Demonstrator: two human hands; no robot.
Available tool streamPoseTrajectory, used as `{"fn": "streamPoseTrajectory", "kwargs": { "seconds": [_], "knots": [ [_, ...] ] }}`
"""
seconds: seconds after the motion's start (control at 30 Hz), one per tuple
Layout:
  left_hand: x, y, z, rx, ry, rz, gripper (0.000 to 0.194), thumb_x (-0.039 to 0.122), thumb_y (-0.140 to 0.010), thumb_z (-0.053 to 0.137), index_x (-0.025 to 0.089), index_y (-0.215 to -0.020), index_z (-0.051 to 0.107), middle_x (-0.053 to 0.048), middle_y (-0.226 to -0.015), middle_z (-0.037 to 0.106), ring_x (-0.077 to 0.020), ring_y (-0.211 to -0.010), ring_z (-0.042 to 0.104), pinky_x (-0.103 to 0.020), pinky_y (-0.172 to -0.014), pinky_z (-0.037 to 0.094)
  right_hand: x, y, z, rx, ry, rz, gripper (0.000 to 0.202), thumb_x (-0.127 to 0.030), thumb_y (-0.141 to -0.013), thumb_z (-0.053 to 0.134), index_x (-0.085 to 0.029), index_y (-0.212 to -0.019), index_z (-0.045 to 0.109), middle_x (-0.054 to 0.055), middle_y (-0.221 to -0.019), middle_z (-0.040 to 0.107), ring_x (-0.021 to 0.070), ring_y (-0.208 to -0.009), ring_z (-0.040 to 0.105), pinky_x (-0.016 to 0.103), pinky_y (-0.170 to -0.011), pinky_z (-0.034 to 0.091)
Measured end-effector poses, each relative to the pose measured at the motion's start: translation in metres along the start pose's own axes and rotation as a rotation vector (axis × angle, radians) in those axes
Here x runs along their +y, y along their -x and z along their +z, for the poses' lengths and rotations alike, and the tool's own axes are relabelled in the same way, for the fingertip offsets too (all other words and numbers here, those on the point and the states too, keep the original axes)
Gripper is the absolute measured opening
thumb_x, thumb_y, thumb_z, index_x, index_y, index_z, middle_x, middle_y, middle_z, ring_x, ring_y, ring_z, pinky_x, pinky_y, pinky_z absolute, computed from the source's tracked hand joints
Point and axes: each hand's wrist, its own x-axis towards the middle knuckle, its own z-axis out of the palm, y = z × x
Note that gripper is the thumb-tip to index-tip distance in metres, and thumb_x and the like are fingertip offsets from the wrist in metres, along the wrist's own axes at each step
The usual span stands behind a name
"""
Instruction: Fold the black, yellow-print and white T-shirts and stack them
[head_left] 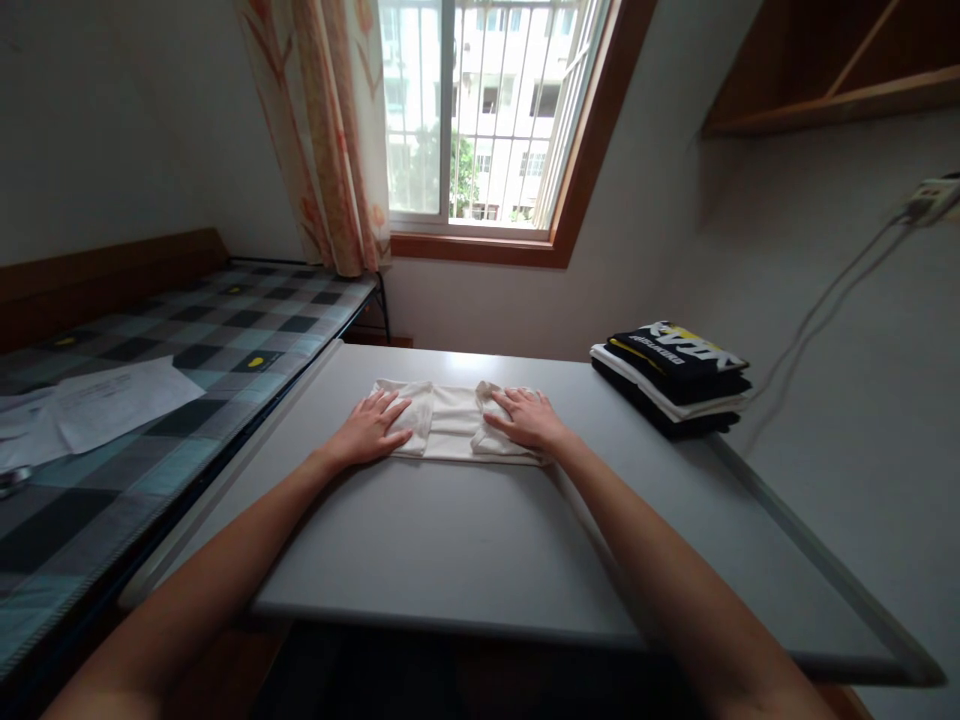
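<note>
A white cloth garment [454, 424], folded into a long flat strip, lies across the table [450, 540]. Both its ends are folded inward over the middle part. My left hand [369, 427] rests flat on the left end, fingers spread. On the right end lies my right hand [526, 418], palm down with its fingers apart. Neither hand grips the cloth.
A stack of folded dark and white clothes [671, 378] sits at the table's back right, near the wall. To the left is a bed with a checked mattress [247, 320] and papers [124, 400] on it. Behind the table are a curtain [330, 130] and a barred window.
</note>
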Motion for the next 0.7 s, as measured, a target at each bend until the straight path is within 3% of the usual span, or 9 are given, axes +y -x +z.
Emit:
{"fn": "streamPoseTrajectory", "kwargs": {
  "seconds": [0.1, 0.23, 0.47, 0.6, 0.7],
  "knots": [
    [0.001, 0.002, -0.001, 0.006, -0.005, 0.035, 0.065, 0.059, -0.093, 0.038, 0.029, -0.151, 0.035, -0.008, -0.159, 0.029, -0.0355, -0.147, 0.018, -0.06, -0.116, 0.011, -0.011, -0.01, 0.002, 0.007, 0.013, 0.02, 0.075, -0.072, -0.092, 0.022, -0.03, -0.154, 0.028, 0.013, -0.158, 0.029, 0.0353, -0.145, 0.024, 0.057, -0.114, 0.015],
    [0.001, 0.003, 0.0, -0.013, 0.003, 0.104, 0.066, 0.058, -0.094, 0.036, 0.028, -0.152, 0.03, -0.008, -0.16, 0.027, -0.032, -0.147, 0.019, -0.061, -0.116, 0.007, -0.018, -0.016, 0.013, 0.047, 0.031, 0.039, 0.075, -0.072, -0.091, 0.025, -0.032, -0.154, 0.026, 0.013, -0.158, 0.03, 0.0354, -0.145, 0.025, 0.057, -0.113, 0.016],
    [0.001, 0.001, 0.0, -0.026, 0.005, 0.095, 0.066, 0.06, -0.093, 0.036, 0.029, -0.152, 0.031, -0.008, -0.159, 0.029, -0.0313, -0.147, 0.021, -0.06, -0.117, 0.005, -0.023, -0.004, 0.019, 0.284, 0.002, 0.034, 0.063, -0.058, -0.098, 0.024, -0.024, -0.149, 0.04, 0.01, -0.158, 0.031, 0.0292, -0.145, 0.025, 0.051, -0.116, 0.015],
    [0.005, 0.002, -0.004, -0.015, 0.016, 0.1, 0.065, 0.056, -0.093, 0.04, 0.026, -0.15, 0.035, -0.009, -0.158, 0.03, -0.032, -0.145, 0.024, -0.062, -0.117, 0.007, -0.029, 0.001, 0.021, 0.173, -0.005, 0.002, 0.065, -0.061, -0.096, 0.025, -0.025, -0.147, 0.043, 0.01, -0.156, 0.035, 0.032, -0.143, 0.029, 0.052, -0.115, 0.018],
    [0.011, 0.001, -0.008, 0.026, 0.042, 0.105, 0.059, 0.051, -0.092, 0.045, 0.023, -0.144, 0.046, -0.011, -0.153, 0.04, -0.0319, -0.141, 0.033, -0.059, -0.117, 0.014, -0.031, 0.003, 0.021, 0.157, 0.002, 0.008, 0.066, -0.062, -0.096, 0.025, -0.024, -0.146, 0.045, 0.011, -0.156, 0.036, 0.033, -0.143, 0.028, 0.052, -0.114, 0.019]
  ]
}}
